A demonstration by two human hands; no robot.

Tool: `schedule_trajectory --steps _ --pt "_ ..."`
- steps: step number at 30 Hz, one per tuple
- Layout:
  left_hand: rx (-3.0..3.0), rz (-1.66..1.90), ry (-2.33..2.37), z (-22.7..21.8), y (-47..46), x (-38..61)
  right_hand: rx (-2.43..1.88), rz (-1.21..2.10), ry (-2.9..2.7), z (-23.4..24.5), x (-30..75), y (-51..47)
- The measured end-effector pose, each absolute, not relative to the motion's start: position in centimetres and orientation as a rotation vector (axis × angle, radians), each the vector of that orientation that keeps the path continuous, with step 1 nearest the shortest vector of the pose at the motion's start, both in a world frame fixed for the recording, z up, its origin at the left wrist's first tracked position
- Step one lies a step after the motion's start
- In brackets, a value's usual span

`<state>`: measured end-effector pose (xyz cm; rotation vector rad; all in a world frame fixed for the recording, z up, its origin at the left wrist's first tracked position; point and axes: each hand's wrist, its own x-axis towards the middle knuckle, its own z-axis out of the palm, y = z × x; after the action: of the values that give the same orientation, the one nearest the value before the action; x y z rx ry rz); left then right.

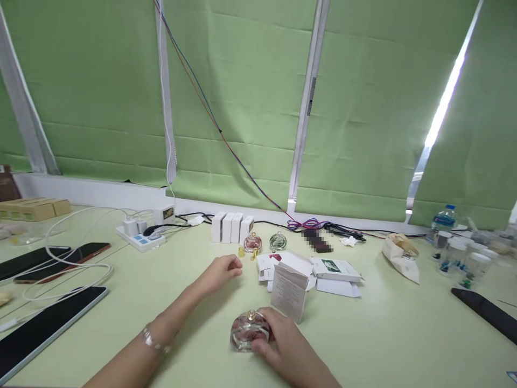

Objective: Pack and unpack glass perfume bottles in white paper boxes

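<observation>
From here: right hand (285,342) grips the pink bottle (241,333) from its right side, thumb in front, low over the near table (194,353); left hand (220,274) loosely curled, slight thumb-finger gap, near the gold cap (241,251)

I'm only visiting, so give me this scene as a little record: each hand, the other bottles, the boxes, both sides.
Right hand: holds a round glass bottle, neck up
Left hand: fingers curled, near a gold cap; whether it holds anything is unclear
Other bottles: pink bottle and green bottle, farther back
Boxes: standing carton by the right hand; four slim white boxes in a row
Left side: power strip
Right side: blue-capped water bottle
</observation>
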<state>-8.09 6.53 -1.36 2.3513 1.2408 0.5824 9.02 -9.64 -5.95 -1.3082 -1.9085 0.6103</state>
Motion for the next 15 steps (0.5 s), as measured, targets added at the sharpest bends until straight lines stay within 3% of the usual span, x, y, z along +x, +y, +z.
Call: schedule_trajectory --steps 5,15 --pt "2.196 0.647 0.718 0.9 -1.3 -8.3 -1.284 0.613 -1.900 -5.8 9.1 -9.6" --pt "2.237 0.698 0.614 0.0 -2.6 -8.5 -1.274 0.612 -1.914 -5.9 9.2 -9.7"
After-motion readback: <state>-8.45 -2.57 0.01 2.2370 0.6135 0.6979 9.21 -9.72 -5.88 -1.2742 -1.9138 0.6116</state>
